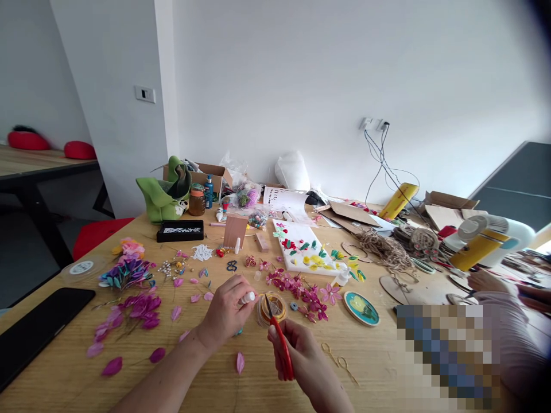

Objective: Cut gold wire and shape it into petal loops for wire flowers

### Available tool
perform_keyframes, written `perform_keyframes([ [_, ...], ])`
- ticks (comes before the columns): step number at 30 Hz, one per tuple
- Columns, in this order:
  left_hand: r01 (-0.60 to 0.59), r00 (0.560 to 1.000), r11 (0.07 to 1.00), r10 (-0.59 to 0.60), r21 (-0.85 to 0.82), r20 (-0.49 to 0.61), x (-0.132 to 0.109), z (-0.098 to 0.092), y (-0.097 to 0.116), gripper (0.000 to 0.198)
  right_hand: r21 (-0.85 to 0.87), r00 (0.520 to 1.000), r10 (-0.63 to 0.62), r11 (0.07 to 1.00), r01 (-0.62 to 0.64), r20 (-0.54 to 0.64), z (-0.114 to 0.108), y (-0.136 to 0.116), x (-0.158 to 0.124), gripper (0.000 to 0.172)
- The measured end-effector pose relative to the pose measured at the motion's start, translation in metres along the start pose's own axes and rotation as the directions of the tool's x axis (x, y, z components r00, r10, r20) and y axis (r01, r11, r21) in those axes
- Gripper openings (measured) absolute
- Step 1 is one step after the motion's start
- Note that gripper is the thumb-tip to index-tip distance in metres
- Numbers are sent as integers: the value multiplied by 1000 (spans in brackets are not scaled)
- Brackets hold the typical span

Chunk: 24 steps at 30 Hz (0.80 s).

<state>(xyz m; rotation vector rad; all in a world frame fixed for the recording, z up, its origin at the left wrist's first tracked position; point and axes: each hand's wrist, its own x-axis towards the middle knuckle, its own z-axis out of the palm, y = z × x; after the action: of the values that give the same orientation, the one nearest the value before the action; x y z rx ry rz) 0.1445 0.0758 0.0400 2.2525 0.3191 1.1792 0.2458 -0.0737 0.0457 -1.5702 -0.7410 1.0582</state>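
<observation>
Near the table's front middle, my right hand grips a pair of scissors by the red handles, blades pointing up and away. Their tip lies over a round coil of gold wire. Just left of it, my left hand is closed around a small white cylinder, whose kind I cannot make out. A bit of teal shows under that hand. A loose pink petal lies between my forearms. Dark pink flowers are spread beyond my hands, and a looped gold wire lies to the right.
Left are purple petal bundles and a black phone-like slab. Farther back stand a black tray, a wooden block and a white foam board with flowers. At right, a co-worker's arm reaches in near twine.
</observation>
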Motion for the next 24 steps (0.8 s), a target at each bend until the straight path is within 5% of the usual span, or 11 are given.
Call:
perform_keyframes([
  [9, 218, 975, 964, -210, -153, 66, 4, 0, -4, 15, 2, 1000, -7, 1000, 7, 17, -1, -2, -2, 57],
  [24, 371, 925, 886, -327, -279, 193, 5, -2, -8, 21, 84, 994, -9, 996, 0, 106, -6, -5, -7, 59],
])
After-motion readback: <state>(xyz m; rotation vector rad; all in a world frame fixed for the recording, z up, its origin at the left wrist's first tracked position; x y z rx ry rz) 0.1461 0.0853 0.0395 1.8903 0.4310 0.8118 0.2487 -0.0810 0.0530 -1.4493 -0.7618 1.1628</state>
